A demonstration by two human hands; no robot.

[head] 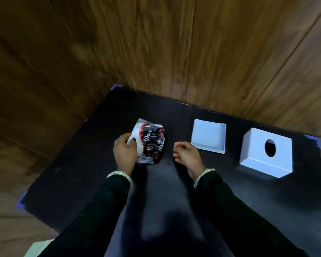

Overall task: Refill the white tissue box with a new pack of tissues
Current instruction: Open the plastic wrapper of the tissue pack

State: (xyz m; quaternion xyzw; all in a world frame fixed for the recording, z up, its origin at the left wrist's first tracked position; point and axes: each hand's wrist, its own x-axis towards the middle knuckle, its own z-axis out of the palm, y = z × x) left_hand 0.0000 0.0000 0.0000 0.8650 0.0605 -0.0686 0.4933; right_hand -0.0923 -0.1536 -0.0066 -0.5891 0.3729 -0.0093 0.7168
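A tissue pack (152, 140) in black, red and white plastic wrap lies on the black mat (82, 164), left of centre. My left hand (124, 151) grips its near left edge, thumb on the white part. My right hand (186, 154) hovers just right of the pack with fingers loosely curled and nothing in it. The white tissue box cover (258, 162), with an oval hole in its top, stands at the right. Between them lies the shallow white base tray (208, 135) of the box, open side up and holding nothing.
The black mat lies on a wooden plank floor (156, 43), with blue tape at its corners (21, 200). Both forearms wear dark sleeves and beaded bracelets. A pale object (37, 247) shows at the bottom left edge.
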